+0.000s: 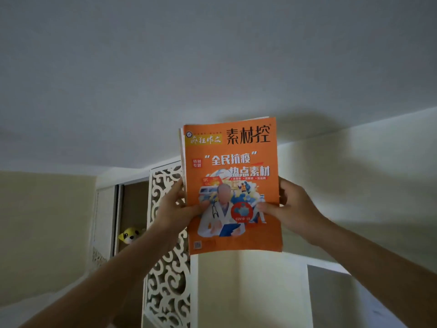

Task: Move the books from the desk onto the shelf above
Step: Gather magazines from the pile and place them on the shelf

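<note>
A grey ceiling (212, 55) fills the upper view above a white shelf unit (272, 280). An orange book (233, 185) is held upright in the air, above the shelf unit's top. The left hand (175, 209) pinches its left edge, thumb on the cover; the right hand (290, 207) grips the right edge likewise. A carved white panel (165, 268) stands behind the book, lower left.

Two bare arms reach upward and forward from the bottom corners of the view, converging toward the centre. The left hand (173, 209) grips the left edge of an orange book (233, 166), thumb lying across the cover. The right hand (292, 208) grips the right edge likewise, thumb on the cover, fingers curled behind.
</note>
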Available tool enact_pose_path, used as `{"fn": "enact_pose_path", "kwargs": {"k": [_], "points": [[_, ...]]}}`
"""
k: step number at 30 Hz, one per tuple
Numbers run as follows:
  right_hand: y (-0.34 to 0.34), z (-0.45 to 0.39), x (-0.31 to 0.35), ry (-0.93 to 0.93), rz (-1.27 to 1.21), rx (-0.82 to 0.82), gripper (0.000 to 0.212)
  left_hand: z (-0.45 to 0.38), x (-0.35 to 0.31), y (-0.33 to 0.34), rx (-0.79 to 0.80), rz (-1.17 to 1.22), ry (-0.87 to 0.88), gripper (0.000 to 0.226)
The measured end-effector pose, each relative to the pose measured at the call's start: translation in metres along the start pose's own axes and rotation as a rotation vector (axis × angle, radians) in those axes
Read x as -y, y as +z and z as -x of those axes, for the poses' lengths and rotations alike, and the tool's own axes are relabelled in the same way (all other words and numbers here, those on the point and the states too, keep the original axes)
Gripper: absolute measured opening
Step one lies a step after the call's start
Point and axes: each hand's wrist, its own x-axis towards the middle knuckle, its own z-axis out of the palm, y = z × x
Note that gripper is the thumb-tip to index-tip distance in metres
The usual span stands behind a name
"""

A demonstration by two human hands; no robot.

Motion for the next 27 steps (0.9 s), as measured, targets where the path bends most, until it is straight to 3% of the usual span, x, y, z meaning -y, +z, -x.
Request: {"fn": "enact_pose_path", "kwargs": {"k": [8,15,20,23,27], "points": [[-0.038,-0.083,-0.072,0.214,0.011,0.009,0.040,-0.091,0.054,0.066,0.008,-0.024,0.000,0.034],[-0.013,-0.127,-0.125,0.332,0.016,0.089,0.067,-0.129,0.112,0.069,-0.034,-0.229,0.020,0.043],[0.010,-0.153,-0.149,0.404,-0.007,0.176,0.055,-0.146,0.139,0.053,-0.081,-0.317,0.041,0.044],[0.017,-0.167,-0.161,0.426,-0.006,0.198,0.049,-0.153,0.145,0.044,-0.022,-0.379,0.073,0.043],[0.025,-0.185,-0.175,0.428,-0.006,0.234,0.052,-0.154,0.154,0.023,0.182,-0.411,0.081,0.053]]}}
